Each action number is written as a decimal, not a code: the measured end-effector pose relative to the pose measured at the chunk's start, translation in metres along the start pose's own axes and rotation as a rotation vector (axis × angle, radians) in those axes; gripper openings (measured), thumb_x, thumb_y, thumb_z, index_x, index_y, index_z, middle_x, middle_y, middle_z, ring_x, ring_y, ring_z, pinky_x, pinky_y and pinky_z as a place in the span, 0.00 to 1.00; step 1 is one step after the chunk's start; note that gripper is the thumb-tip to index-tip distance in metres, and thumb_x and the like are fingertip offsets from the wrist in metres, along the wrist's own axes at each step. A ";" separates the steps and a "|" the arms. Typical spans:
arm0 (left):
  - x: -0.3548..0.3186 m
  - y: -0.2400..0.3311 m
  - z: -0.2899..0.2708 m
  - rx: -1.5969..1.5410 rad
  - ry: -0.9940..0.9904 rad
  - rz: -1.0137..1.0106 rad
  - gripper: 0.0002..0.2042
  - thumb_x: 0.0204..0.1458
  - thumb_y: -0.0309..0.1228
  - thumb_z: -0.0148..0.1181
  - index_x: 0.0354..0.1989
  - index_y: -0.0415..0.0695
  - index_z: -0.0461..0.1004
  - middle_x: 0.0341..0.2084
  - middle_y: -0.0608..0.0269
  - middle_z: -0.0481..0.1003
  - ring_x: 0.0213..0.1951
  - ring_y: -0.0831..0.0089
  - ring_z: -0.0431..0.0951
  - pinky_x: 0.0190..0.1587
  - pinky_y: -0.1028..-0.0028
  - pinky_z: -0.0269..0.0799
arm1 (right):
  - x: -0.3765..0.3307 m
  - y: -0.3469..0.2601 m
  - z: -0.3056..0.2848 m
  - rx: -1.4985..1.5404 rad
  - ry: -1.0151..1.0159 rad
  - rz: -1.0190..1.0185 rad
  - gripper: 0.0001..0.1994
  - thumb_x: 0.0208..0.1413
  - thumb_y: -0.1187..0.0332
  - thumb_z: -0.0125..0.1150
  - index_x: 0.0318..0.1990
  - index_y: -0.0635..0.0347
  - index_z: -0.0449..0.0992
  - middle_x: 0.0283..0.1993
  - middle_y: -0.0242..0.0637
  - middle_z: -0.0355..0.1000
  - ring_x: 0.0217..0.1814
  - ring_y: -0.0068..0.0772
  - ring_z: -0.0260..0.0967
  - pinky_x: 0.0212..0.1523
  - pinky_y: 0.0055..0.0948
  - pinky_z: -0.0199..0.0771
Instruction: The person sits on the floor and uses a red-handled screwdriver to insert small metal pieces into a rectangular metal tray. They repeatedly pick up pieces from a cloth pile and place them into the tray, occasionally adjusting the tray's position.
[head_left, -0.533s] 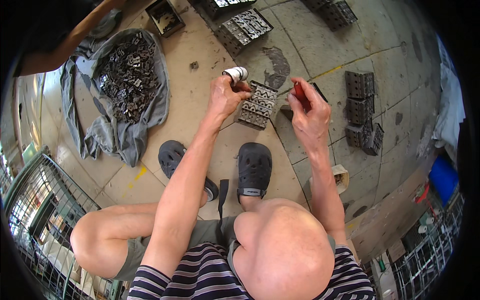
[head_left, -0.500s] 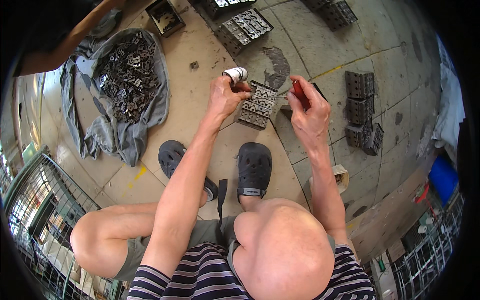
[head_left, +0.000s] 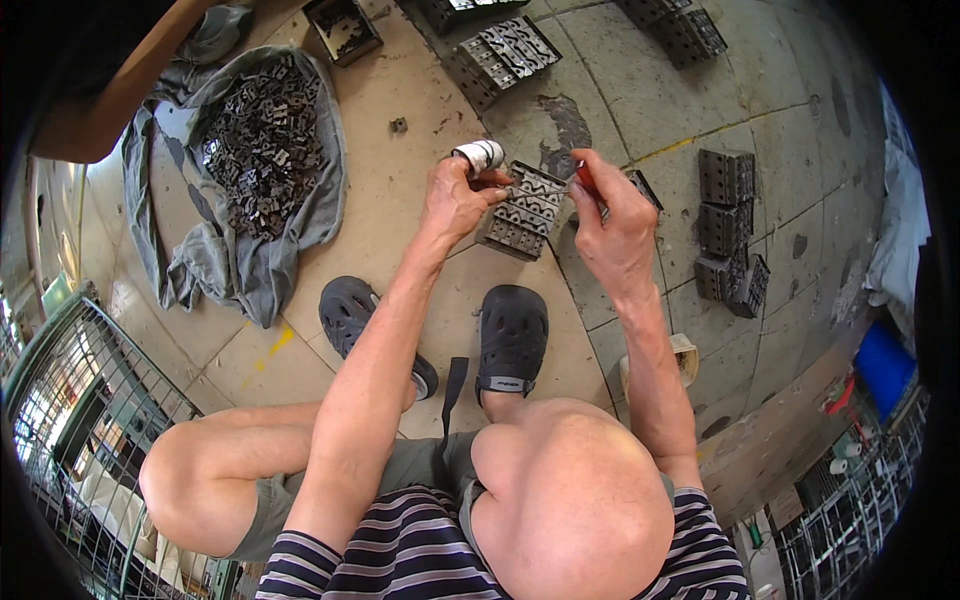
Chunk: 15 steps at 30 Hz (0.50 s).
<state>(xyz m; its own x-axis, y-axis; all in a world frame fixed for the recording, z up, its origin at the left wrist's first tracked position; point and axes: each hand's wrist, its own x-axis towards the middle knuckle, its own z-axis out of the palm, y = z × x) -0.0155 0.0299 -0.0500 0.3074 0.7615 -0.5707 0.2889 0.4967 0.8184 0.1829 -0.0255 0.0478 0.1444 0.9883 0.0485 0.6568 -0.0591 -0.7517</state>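
Centrally, block: the grey slotted block (head_left: 520, 238) sits beyond the shoes (head_left: 513, 330), between both hands, probably so that each reaches it easily; what supports it cannot be told.
Left hand: thumb and forefinger are drawn narrow at the block's far left corner, probably steadying it; whether the left hand (head_left: 455, 208) pinches a small part cannot be told. A white wrap (head_left: 480, 155) sits by its fingers.
Right hand: the right hand (head_left: 618, 215) has its fingers curled round the tool's red handle (head_left: 583, 176), presumably to steer the thin shaft (head_left: 548, 192), which crosses above the block toward the left fingertips.
Cloth: spread at left, the cloth (head_left: 330, 190) bears a pile (head_left: 265, 150) of small parts, likely keeping them together.
Change: the right hand and tool have moved left, over the block; the view has shifted slightly.
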 end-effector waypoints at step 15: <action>-0.018 -0.015 0.002 -0.198 0.057 -0.002 0.25 0.50 0.11 0.67 0.59 0.36 0.73 0.49 0.54 0.84 0.49 0.69 0.84 0.53 0.70 0.83 | -0.003 0.022 0.042 0.593 -0.150 0.305 0.07 0.61 0.79 0.69 0.46 0.67 0.85 0.42 0.32 0.84 0.45 0.22 0.79 0.48 0.23 0.79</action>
<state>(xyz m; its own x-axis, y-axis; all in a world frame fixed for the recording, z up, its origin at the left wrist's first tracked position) -0.0232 0.0074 -0.0520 0.2538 0.7799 -0.5722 0.1036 0.5663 0.8177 0.1655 -0.0236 0.0036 0.1265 0.9510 -0.2820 0.0803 -0.2931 -0.9527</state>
